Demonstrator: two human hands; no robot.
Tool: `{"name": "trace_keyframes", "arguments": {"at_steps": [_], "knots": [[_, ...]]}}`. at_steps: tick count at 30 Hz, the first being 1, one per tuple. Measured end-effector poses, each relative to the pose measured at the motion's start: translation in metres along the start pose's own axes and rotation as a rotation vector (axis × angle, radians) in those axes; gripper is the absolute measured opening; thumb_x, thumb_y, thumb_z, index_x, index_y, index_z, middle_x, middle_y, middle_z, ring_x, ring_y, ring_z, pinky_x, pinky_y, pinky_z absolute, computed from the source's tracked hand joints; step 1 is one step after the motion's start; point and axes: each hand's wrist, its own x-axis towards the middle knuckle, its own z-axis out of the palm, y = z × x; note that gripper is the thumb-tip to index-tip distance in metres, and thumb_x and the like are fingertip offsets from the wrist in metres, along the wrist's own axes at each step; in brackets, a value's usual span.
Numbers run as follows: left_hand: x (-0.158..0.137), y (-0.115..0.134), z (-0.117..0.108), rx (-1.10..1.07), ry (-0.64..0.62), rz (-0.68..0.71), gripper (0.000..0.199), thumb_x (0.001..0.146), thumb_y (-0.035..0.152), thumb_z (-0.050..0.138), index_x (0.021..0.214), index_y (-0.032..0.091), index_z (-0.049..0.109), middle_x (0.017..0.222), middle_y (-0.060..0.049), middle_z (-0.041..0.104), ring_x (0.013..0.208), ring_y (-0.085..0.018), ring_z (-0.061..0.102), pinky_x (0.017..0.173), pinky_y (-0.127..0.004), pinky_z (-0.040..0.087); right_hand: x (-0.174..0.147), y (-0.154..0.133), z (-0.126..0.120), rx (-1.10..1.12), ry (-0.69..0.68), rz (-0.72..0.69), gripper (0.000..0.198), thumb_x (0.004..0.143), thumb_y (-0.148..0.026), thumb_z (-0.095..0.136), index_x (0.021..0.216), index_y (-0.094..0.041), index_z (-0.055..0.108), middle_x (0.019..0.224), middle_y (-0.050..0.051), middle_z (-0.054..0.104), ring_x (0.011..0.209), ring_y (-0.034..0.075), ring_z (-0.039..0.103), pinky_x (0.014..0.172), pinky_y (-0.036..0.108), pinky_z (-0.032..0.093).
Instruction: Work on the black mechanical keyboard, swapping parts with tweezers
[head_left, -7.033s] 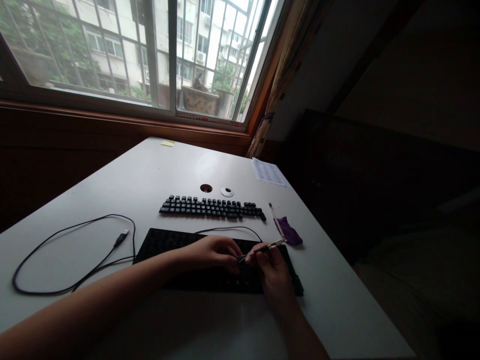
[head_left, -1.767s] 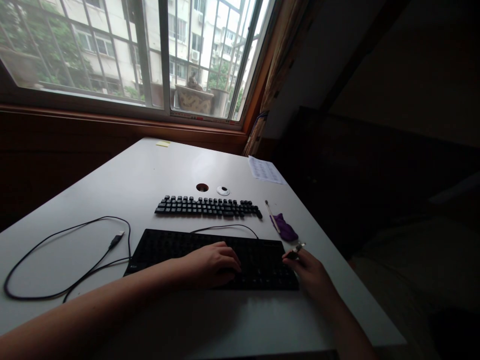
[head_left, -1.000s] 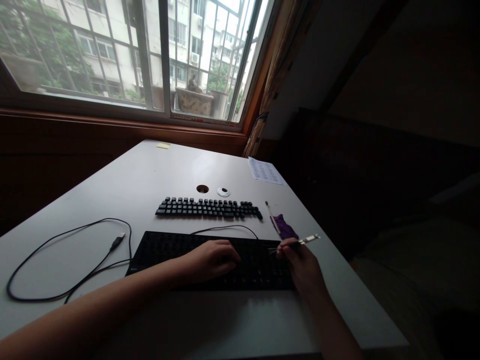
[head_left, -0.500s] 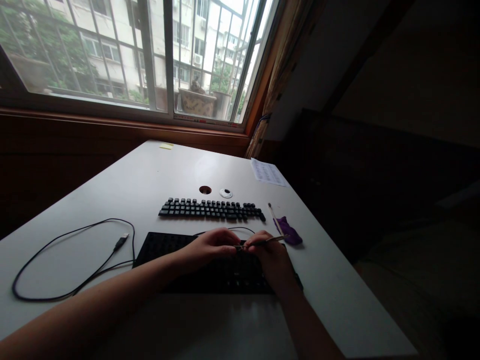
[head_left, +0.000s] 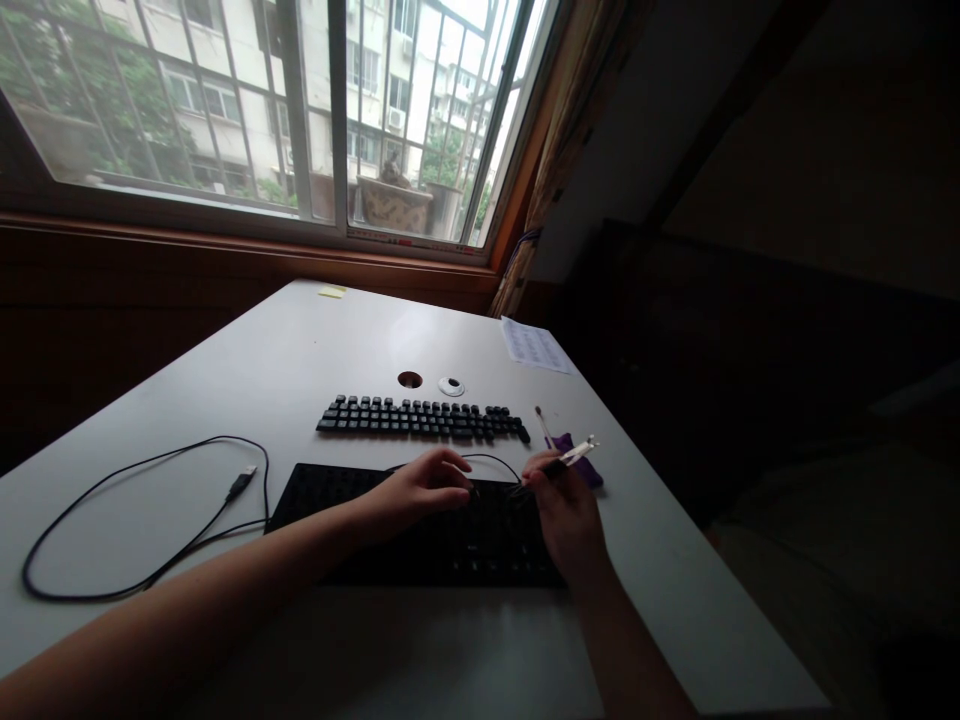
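Note:
My left hand [head_left: 420,490] is over the middle of a black keyboard [head_left: 472,555] whose top row area lies partly under my fingers. Its thumb and curved fingers are apart, with nothing visible between them. At the keyboard's right end my right hand [head_left: 570,510] is closed around a slim tool with a dark shaft and a pale end [head_left: 579,452]. That pale end points up and to the right, while thin dark prongs or wires point left; its exact kind is unclear. Behind the keyboard stand rows of loose black keycaps [head_left: 420,418].
A purple cloth [head_left: 589,470] and a thin stick with a dark tip [head_left: 541,420] lie at the right. The USB cable [head_left: 240,482] loops on the left. Farther back are a white ring [head_left: 451,386], a desk hole [head_left: 410,380], a printed paper [head_left: 536,345] and yellow notes [head_left: 332,292].
My right hand has moved right, away from my left hand, and turned the slim tool so its pale end points higher. My left fingers have parted from the tool's tip.

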Motion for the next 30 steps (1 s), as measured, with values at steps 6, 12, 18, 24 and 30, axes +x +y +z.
{"name": "trace_keyframes", "arguments": {"at_steps": [6,12,18,24,30], "knots": [[0.003,-0.002,-0.001,-0.020,0.056,0.004,0.040,0.082,0.031,0.078,0.114,0.019,0.057,0.105,-0.007,0.069,0.094,-0.017,0.064,0.085,-0.033,0.046,-0.006,0.001,-0.006,-0.049,-0.011,-0.013,0.014,0.095,-0.033,0.054,0.092,-0.024,0.065,0.091,0.004,0.062,0.073,0.017,0.056,0.068,0.031,0.048],[0.003,-0.006,-0.003,-0.023,0.021,0.013,0.041,0.082,0.031,0.078,0.116,0.020,0.056,0.106,-0.006,0.070,0.097,-0.018,0.064,0.086,-0.033,0.045,-0.006,-0.010,0.000,-0.308,-0.231,-0.144,0.012,0.092,-0.027,0.063,0.100,-0.028,0.073,0.088,0.003,0.061,0.078,0.019,0.059,0.070,0.031,0.049],[0.002,-0.005,-0.003,-0.011,-0.014,0.008,0.044,0.083,0.033,0.078,0.118,0.020,0.055,0.102,-0.006,0.070,0.093,-0.017,0.064,0.085,-0.033,0.045,-0.003,-0.012,0.009,-0.379,-0.378,-0.218,0.022,0.087,-0.027,0.071,0.108,-0.031,0.074,0.086,0.002,0.060,0.075,0.018,0.059,0.067,0.031,0.051],[0.000,-0.004,-0.002,0.009,-0.032,-0.001,0.045,0.083,0.034,0.077,0.119,0.020,0.054,0.102,-0.006,0.070,0.092,-0.018,0.064,0.085,-0.033,0.045,-0.001,-0.011,0.007,-0.422,-0.455,-0.240,0.019,0.090,-0.024,0.068,0.108,-0.030,0.072,0.088,0.003,0.059,0.079,0.019,0.060,0.070,0.031,0.051],[0.000,-0.004,-0.002,0.040,-0.034,-0.004,0.045,0.084,0.034,0.076,0.121,0.020,0.054,0.103,-0.007,0.070,0.092,-0.018,0.063,0.084,-0.034,0.046,0.002,-0.013,0.007,-0.448,-0.491,-0.275,0.020,0.091,-0.023,0.066,0.109,-0.030,0.071,0.089,0.003,0.060,0.079,0.019,0.060,0.070,0.032,0.052]]}}
